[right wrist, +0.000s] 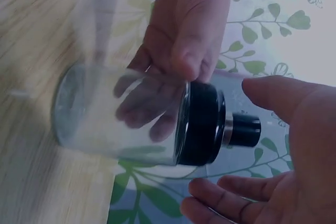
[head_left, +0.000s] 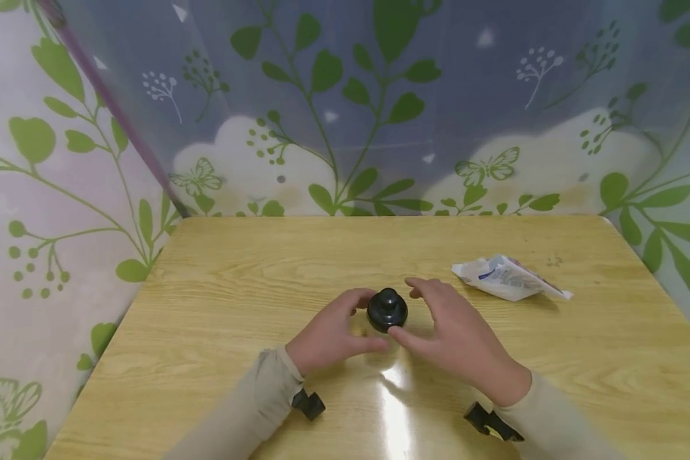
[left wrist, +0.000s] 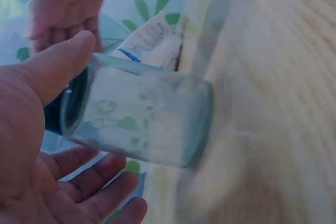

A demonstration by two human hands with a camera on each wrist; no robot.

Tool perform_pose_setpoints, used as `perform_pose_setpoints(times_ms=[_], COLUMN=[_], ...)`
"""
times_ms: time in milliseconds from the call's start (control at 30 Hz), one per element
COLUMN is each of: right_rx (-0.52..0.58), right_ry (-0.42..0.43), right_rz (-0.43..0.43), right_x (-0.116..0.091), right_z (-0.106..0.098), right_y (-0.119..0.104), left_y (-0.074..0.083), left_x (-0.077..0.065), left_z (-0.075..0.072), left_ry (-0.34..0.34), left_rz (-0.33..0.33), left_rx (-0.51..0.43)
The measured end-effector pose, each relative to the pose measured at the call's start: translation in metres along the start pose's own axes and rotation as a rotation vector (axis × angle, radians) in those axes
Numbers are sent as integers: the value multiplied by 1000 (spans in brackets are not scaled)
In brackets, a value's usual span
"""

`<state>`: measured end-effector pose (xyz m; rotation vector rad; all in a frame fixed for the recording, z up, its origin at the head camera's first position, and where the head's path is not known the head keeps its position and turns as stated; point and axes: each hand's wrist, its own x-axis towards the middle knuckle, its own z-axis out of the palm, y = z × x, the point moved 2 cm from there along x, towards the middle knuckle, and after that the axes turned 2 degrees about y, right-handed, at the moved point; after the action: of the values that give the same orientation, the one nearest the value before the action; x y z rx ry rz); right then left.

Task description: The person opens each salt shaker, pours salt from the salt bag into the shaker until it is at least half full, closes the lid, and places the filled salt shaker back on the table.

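Observation:
A clear glass jar (left wrist: 147, 116) stands upright on the wooden table, capped by a black lid (head_left: 388, 311) with a knob (right wrist: 245, 129) on top. From the left, my left hand (head_left: 336, 332) reaches around the jar, thumb overlapping the glass near the lid in the left wrist view. Its other fingers (left wrist: 105, 174) are spread behind the jar, with a gap to the glass. My right hand (head_left: 457, 332) is at the lid's right side, thumb close to the lid's near rim and fingers loosely bent. Nothing shows inside the jar.
A crumpled white packet (head_left: 506, 278) lies on the wooden table (head_left: 264, 255) beyond my right hand. Behind the table's far edge hangs a leaf-patterned curtain (head_left: 345, 128), and similar patterned cloth surrounds both sides. Black straps (head_left: 308, 404) sit at my wrists.

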<state>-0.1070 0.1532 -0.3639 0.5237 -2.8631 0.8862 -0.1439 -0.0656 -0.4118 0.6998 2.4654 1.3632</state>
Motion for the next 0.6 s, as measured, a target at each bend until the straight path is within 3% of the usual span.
perform_pose_setpoints(times_ms=[367,600], right_rx=[-151,-125], right_ry=[52,16], right_rz=[-29,-22], right_x=[15,17], right_z=[10,8], right_y=[-18,-19], left_y=[0,2], left_x=[5,4], left_z=[11,12], left_ry=[44,52], left_rz=[-5,-26], left_rx=[-66,-62])
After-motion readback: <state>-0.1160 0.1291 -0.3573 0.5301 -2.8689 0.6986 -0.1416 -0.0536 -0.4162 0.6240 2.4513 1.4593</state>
